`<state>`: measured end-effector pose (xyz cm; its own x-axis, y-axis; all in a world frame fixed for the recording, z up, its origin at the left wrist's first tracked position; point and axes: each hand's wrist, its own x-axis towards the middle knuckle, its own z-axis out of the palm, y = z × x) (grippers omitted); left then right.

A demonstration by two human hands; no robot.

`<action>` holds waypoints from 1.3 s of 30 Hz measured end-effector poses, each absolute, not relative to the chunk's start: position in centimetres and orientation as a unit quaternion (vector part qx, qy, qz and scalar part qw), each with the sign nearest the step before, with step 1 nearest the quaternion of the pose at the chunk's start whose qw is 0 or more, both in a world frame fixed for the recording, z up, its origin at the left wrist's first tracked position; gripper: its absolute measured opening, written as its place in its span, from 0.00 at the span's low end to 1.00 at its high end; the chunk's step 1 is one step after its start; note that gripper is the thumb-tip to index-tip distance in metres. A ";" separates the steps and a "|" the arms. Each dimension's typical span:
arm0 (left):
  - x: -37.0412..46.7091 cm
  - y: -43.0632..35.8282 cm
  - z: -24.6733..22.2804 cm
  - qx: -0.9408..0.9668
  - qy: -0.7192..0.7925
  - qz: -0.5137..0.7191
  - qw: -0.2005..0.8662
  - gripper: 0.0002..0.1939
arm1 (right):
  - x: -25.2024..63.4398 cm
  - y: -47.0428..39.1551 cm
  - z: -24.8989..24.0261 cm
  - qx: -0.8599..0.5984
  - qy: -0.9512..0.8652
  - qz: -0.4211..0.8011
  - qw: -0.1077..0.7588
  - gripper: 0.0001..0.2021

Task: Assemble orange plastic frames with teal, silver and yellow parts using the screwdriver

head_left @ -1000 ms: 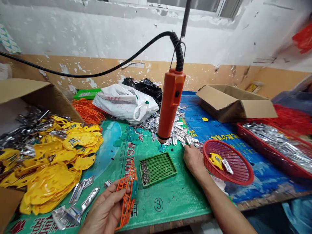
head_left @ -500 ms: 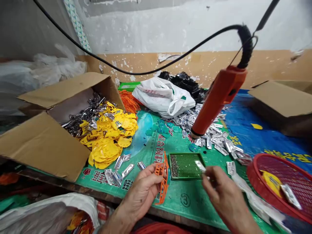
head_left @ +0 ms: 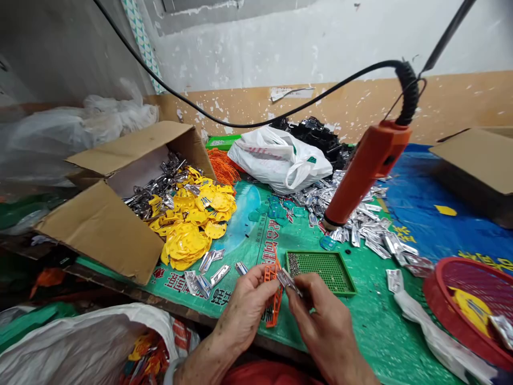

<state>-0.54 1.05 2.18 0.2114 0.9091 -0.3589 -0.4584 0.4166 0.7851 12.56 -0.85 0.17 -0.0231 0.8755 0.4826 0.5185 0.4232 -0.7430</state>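
My left hand (head_left: pixel 246 305) pinches an orange plastic lattice piece (head_left: pixel 274 307), held upright above the green cloth. In my right hand (head_left: pixel 324 315) is a small silver piece (head_left: pixel 289 282), its tip meeting the orange piece near my left fingertips. Just behind my right hand lies a green tray (head_left: pixel 320 270) with small screws at its left end. A red electric screwdriver (head_left: pixel 363 174) hangs over the table from a black cable. Loose silver pieces (head_left: pixel 219 274) lie left of my hands.
An open cardboard box (head_left: pixel 108 230) spills yellow parts (head_left: pixel 186 243) at the left. A white bag (head_left: pixel 280 160) and a silver pile (head_left: pixel 377 235) lie behind. At the right are a red basket (head_left: pixel 444 305) and another box (head_left: pixel 476 160).
My right hand has moved left from beside the green tray, bringing the silver piece to the orange one. The whole view has shifted slightly, with the table things now further right.
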 end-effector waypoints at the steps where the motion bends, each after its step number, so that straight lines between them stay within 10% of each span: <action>1: -0.4 1.1 2.1 0.270 0.418 0.468 0.730 0.11 | 12.3 -1.0 0.2 -0.482 -0.706 0.166 0.491 0.06; 12: -1.0 0.8 1.3 0.298 0.413 0.434 0.743 0.06 | 12.7 -1.5 -0.1 -0.374 -0.756 0.303 0.444 0.25; 23: -1.3 0.2 1.8 0.359 0.423 0.359 0.750 0.09 | 14.7 -0.9 1.0 -0.445 -0.726 0.308 0.426 0.04; 39: -1.8 -0.5 2.7 0.769 0.343 0.294 0.452 0.20 | 17.4 -2.8 -0.8 -0.355 -0.691 0.350 0.524 0.15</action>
